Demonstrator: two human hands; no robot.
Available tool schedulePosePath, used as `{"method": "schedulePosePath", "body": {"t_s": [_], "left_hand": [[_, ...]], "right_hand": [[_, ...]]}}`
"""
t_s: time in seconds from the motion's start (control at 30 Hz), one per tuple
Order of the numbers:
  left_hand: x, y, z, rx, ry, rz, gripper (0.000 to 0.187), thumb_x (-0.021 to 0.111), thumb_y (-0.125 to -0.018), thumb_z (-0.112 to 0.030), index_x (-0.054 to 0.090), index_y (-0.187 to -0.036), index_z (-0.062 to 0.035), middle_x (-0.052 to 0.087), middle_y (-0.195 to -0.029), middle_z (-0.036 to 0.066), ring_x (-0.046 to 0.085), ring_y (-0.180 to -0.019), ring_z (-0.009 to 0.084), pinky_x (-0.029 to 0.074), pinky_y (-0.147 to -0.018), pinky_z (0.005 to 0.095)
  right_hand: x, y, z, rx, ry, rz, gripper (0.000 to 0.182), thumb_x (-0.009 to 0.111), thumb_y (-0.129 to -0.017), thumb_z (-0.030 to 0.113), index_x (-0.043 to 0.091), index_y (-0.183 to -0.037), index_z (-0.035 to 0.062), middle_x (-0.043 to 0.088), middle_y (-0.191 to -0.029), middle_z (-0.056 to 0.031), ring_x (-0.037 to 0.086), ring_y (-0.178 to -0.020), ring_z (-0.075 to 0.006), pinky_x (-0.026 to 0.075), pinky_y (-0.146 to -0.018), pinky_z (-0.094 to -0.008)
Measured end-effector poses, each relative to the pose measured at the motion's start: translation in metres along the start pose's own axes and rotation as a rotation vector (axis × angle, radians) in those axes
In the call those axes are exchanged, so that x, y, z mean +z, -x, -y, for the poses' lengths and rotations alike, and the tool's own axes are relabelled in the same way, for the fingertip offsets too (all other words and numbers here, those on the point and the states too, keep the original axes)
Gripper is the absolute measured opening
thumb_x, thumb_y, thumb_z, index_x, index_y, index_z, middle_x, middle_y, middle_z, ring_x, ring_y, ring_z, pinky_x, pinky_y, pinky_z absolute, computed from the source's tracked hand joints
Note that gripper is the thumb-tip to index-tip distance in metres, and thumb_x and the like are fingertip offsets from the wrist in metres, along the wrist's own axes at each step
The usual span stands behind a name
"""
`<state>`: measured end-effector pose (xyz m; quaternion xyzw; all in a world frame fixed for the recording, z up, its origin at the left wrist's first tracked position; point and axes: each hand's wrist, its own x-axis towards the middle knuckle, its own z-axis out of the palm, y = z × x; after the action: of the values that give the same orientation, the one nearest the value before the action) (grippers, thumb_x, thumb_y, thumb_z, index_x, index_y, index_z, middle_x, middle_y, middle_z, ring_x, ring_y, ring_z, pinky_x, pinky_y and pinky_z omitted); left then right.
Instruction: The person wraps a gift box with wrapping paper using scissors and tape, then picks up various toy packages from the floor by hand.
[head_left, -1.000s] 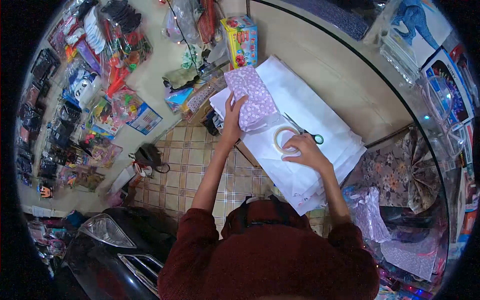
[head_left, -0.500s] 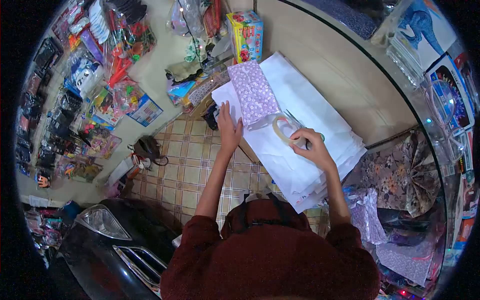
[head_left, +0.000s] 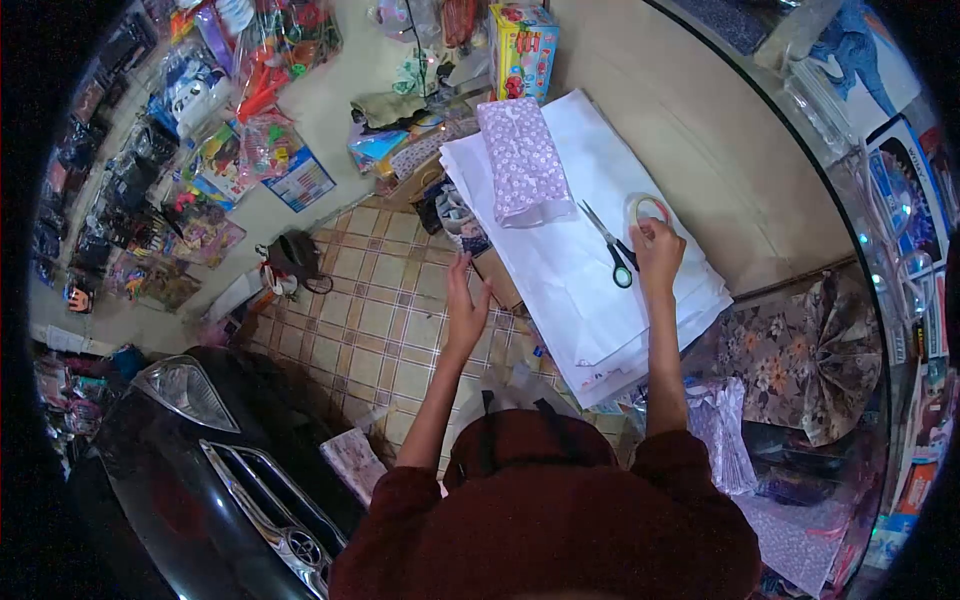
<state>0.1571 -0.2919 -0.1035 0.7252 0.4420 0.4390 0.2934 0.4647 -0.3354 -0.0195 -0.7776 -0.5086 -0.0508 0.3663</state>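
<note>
My right hand (head_left: 659, 250) grips a roll of tape (head_left: 651, 205) over the right part of a stack of white paper sheets (head_left: 590, 315). Just left of that hand, a pair of scissors (head_left: 614, 250) with dark handles lies on the paper, blades pointing up and left. A package in purple floral wrapping (head_left: 524, 165) rests on the upper left of the stack. My left hand (head_left: 467, 308) hangs beside the stack's left edge, fingers extended and apart, holding nothing.
A colourful box (head_left: 522, 52) stands behind the paper. Packaged toys (head_left: 270, 145) line the left side. At lower left is a black toy car (head_left: 230, 480). Pleated floral paper (head_left: 800, 360) and purple wrapping (head_left: 720, 435) lie to the right, by a curved glass edge.
My right hand has carried the tape roll rightward, and the scissors now show fully. My left hand has come off the area by the package and moved down, toward me. The camera view has shifted slightly.
</note>
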Motion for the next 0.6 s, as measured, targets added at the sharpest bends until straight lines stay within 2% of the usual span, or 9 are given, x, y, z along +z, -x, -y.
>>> {"method": "schedulePosePath", "body": {"t_s": [0.07, 0.2, 0.3, 0.5, 0.6], "left_hand": [[0.000, 0.013, -0.009, 0.008, 0.024, -0.027, 0.048, 0.059, -0.089, -0.015, 0.040, -0.130, 0.0016, 0.039, -0.134, 0.024, 0.038, -0.126, 0.0374, 0.029, -0.105, 0.0424], [-0.016, 0.018, -0.051, 0.010, 0.153, -0.022, 0.051, 0.064, -0.084, -0.014, 0.043, -0.128, 0.0002, 0.044, -0.131, 0.019, 0.041, -0.125, 0.0335, 0.032, -0.104, 0.0406], [-0.028, 0.019, -0.076, -0.004, 0.427, -0.015, 0.057, 0.068, -0.081, -0.016, 0.042, -0.130, -0.0008, 0.044, -0.133, 0.017, 0.042, -0.125, 0.0307, 0.033, -0.104, 0.0409], [-0.065, 0.030, -0.092, 0.024, 0.696, 0.066, 0.076, 0.075, -0.074, -0.021, 0.037, -0.137, -0.0038, 0.036, -0.143, 0.014, 0.038, -0.130, 0.0286, 0.030, -0.106, 0.0423], [-0.089, 0.038, -0.109, 0.119, 0.603, 0.177, 0.081, 0.078, -0.070, -0.023, 0.038, -0.138, -0.0045, 0.038, -0.143, 0.013, 0.037, -0.131, 0.0276, 0.029, -0.107, 0.0412]], "right_hand": [[-0.008, 0.008, 0.007, -0.004, -0.139, 0.025, 0.013, 0.070, -0.074, 0.014, 0.066, -0.081, 0.0044, 0.066, -0.080, -0.0084, 0.062, -0.079, -0.0246, 0.040, -0.079, -0.0373], [-0.049, 0.031, 0.064, -0.261, -0.139, 0.165, 0.012, 0.071, -0.074, 0.011, 0.068, -0.083, 0.0052, 0.066, -0.085, -0.0079, 0.058, -0.086, -0.0245, 0.037, -0.084, -0.0361], [-0.070, 0.048, 0.092, -0.422, -0.211, 0.302, 0.014, 0.072, -0.073, 0.010, 0.069, -0.086, 0.0062, 0.065, -0.086, -0.0066, 0.056, -0.088, -0.0237, 0.036, -0.085, -0.0352], [-0.087, 0.085, 0.127, -0.557, -0.399, 0.431, 0.020, 0.075, -0.068, 0.006, 0.071, -0.087, 0.0073, 0.066, -0.086, -0.0044, 0.057, -0.090, -0.0210, 0.038, -0.085, -0.0330], [-0.091, 0.103, 0.134, -0.574, -0.462, 0.478, 0.020, 0.074, -0.069, 0.007, 0.071, -0.089, 0.0073, 0.066, -0.089, -0.0038, 0.057, -0.093, -0.0209, 0.038, -0.086, -0.0338]]}}
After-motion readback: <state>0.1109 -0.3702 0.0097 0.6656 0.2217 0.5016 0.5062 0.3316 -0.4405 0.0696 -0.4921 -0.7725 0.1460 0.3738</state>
